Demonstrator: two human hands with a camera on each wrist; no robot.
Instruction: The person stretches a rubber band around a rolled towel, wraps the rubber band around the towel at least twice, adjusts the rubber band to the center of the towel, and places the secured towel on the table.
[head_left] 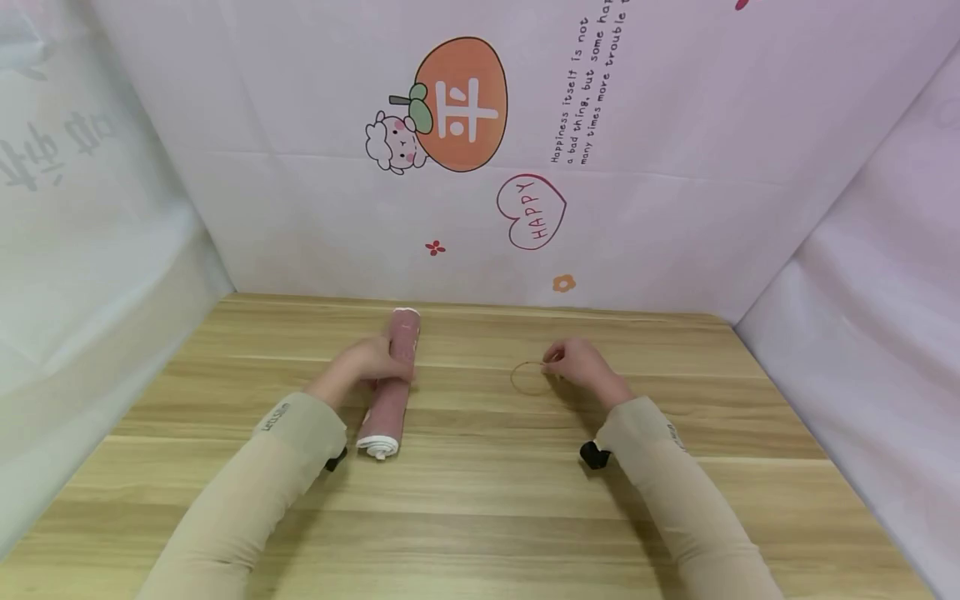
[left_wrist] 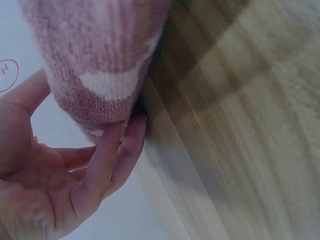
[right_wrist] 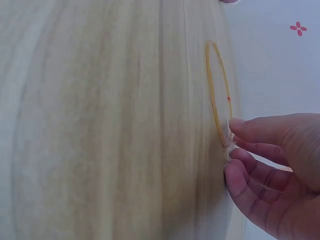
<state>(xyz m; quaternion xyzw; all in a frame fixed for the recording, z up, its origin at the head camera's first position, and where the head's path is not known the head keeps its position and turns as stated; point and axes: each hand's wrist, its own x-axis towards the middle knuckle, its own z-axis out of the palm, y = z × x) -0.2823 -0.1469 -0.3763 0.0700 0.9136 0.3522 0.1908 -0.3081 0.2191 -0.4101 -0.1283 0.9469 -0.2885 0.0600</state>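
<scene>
A rolled pink towel with white ends lies lengthwise on the left of the wooden table. My left hand grips it around its middle, thumb across the top. In the left wrist view, the fingers curl under the towel's fuzzy side, which has white patches. Over on the right, my right hand pinches a thin yellowish rubber band at its right edge. The right wrist view shows the band as a loop, held between thumb and fingers close to the tabletop.
The wooden table ends at a white printed cloth backdrop. White cloth also hangs on the left and right sides. Each wrist carries a small black camera under its beige sleeve.
</scene>
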